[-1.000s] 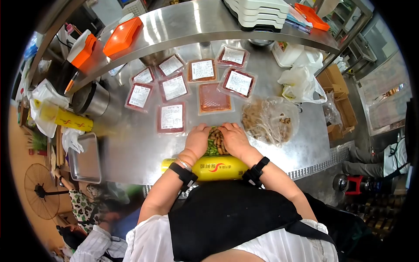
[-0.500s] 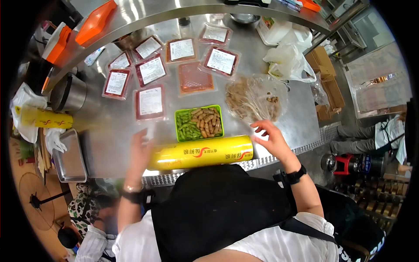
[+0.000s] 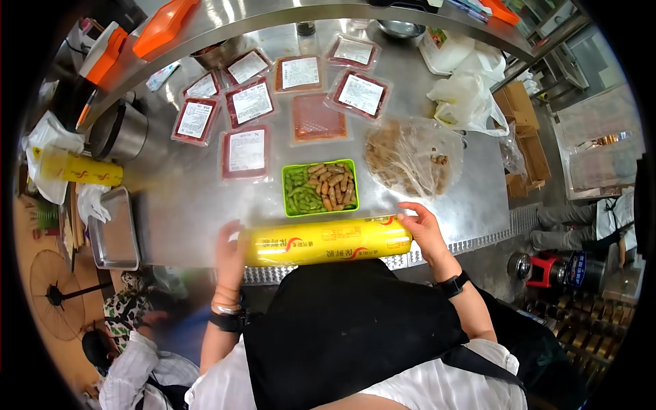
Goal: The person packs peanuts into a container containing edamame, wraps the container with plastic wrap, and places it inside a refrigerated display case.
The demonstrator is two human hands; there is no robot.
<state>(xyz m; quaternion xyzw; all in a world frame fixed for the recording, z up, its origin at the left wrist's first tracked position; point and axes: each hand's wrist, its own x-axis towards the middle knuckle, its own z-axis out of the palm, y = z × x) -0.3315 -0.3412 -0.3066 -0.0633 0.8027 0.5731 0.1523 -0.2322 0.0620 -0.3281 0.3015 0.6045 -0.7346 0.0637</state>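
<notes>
A large yellow roll of cling film (image 3: pixel 328 243) lies across the table's near edge, right in front of my apron. My left hand (image 3: pixel 229 254) is at its left end, slightly blurred, with the fingers against the end. At the other end, my right hand (image 3: pixel 425 234) has its thumb and fingers closed on the roll. Just beyond the roll sits a bright green tray (image 3: pixel 285 205) of green edamame pods (image 3: pixel 301 191) and brown peanuts (image 3: pixel 333 186). A clear bag of brownish food (image 3: pixel 410 157) lies to the right of the tray.
Several sealed packs with white labels, such as one red pack (image 3: pixel 244 152), lie on the steel table (image 3: pixel 184 229). A metal pot (image 3: pixel 126 131), an empty metal tray (image 3: pixel 113 232) and another yellow roll (image 3: pixel 85 169) are at left. White bags (image 3: pixel 465 102) stand at right. A co-worker (image 3: pixel 133 369) is at lower left.
Both hands have closed in on the ends of the cling film roll. The roll has turned a little, its printing shifted, and my view has moved slightly left.
</notes>
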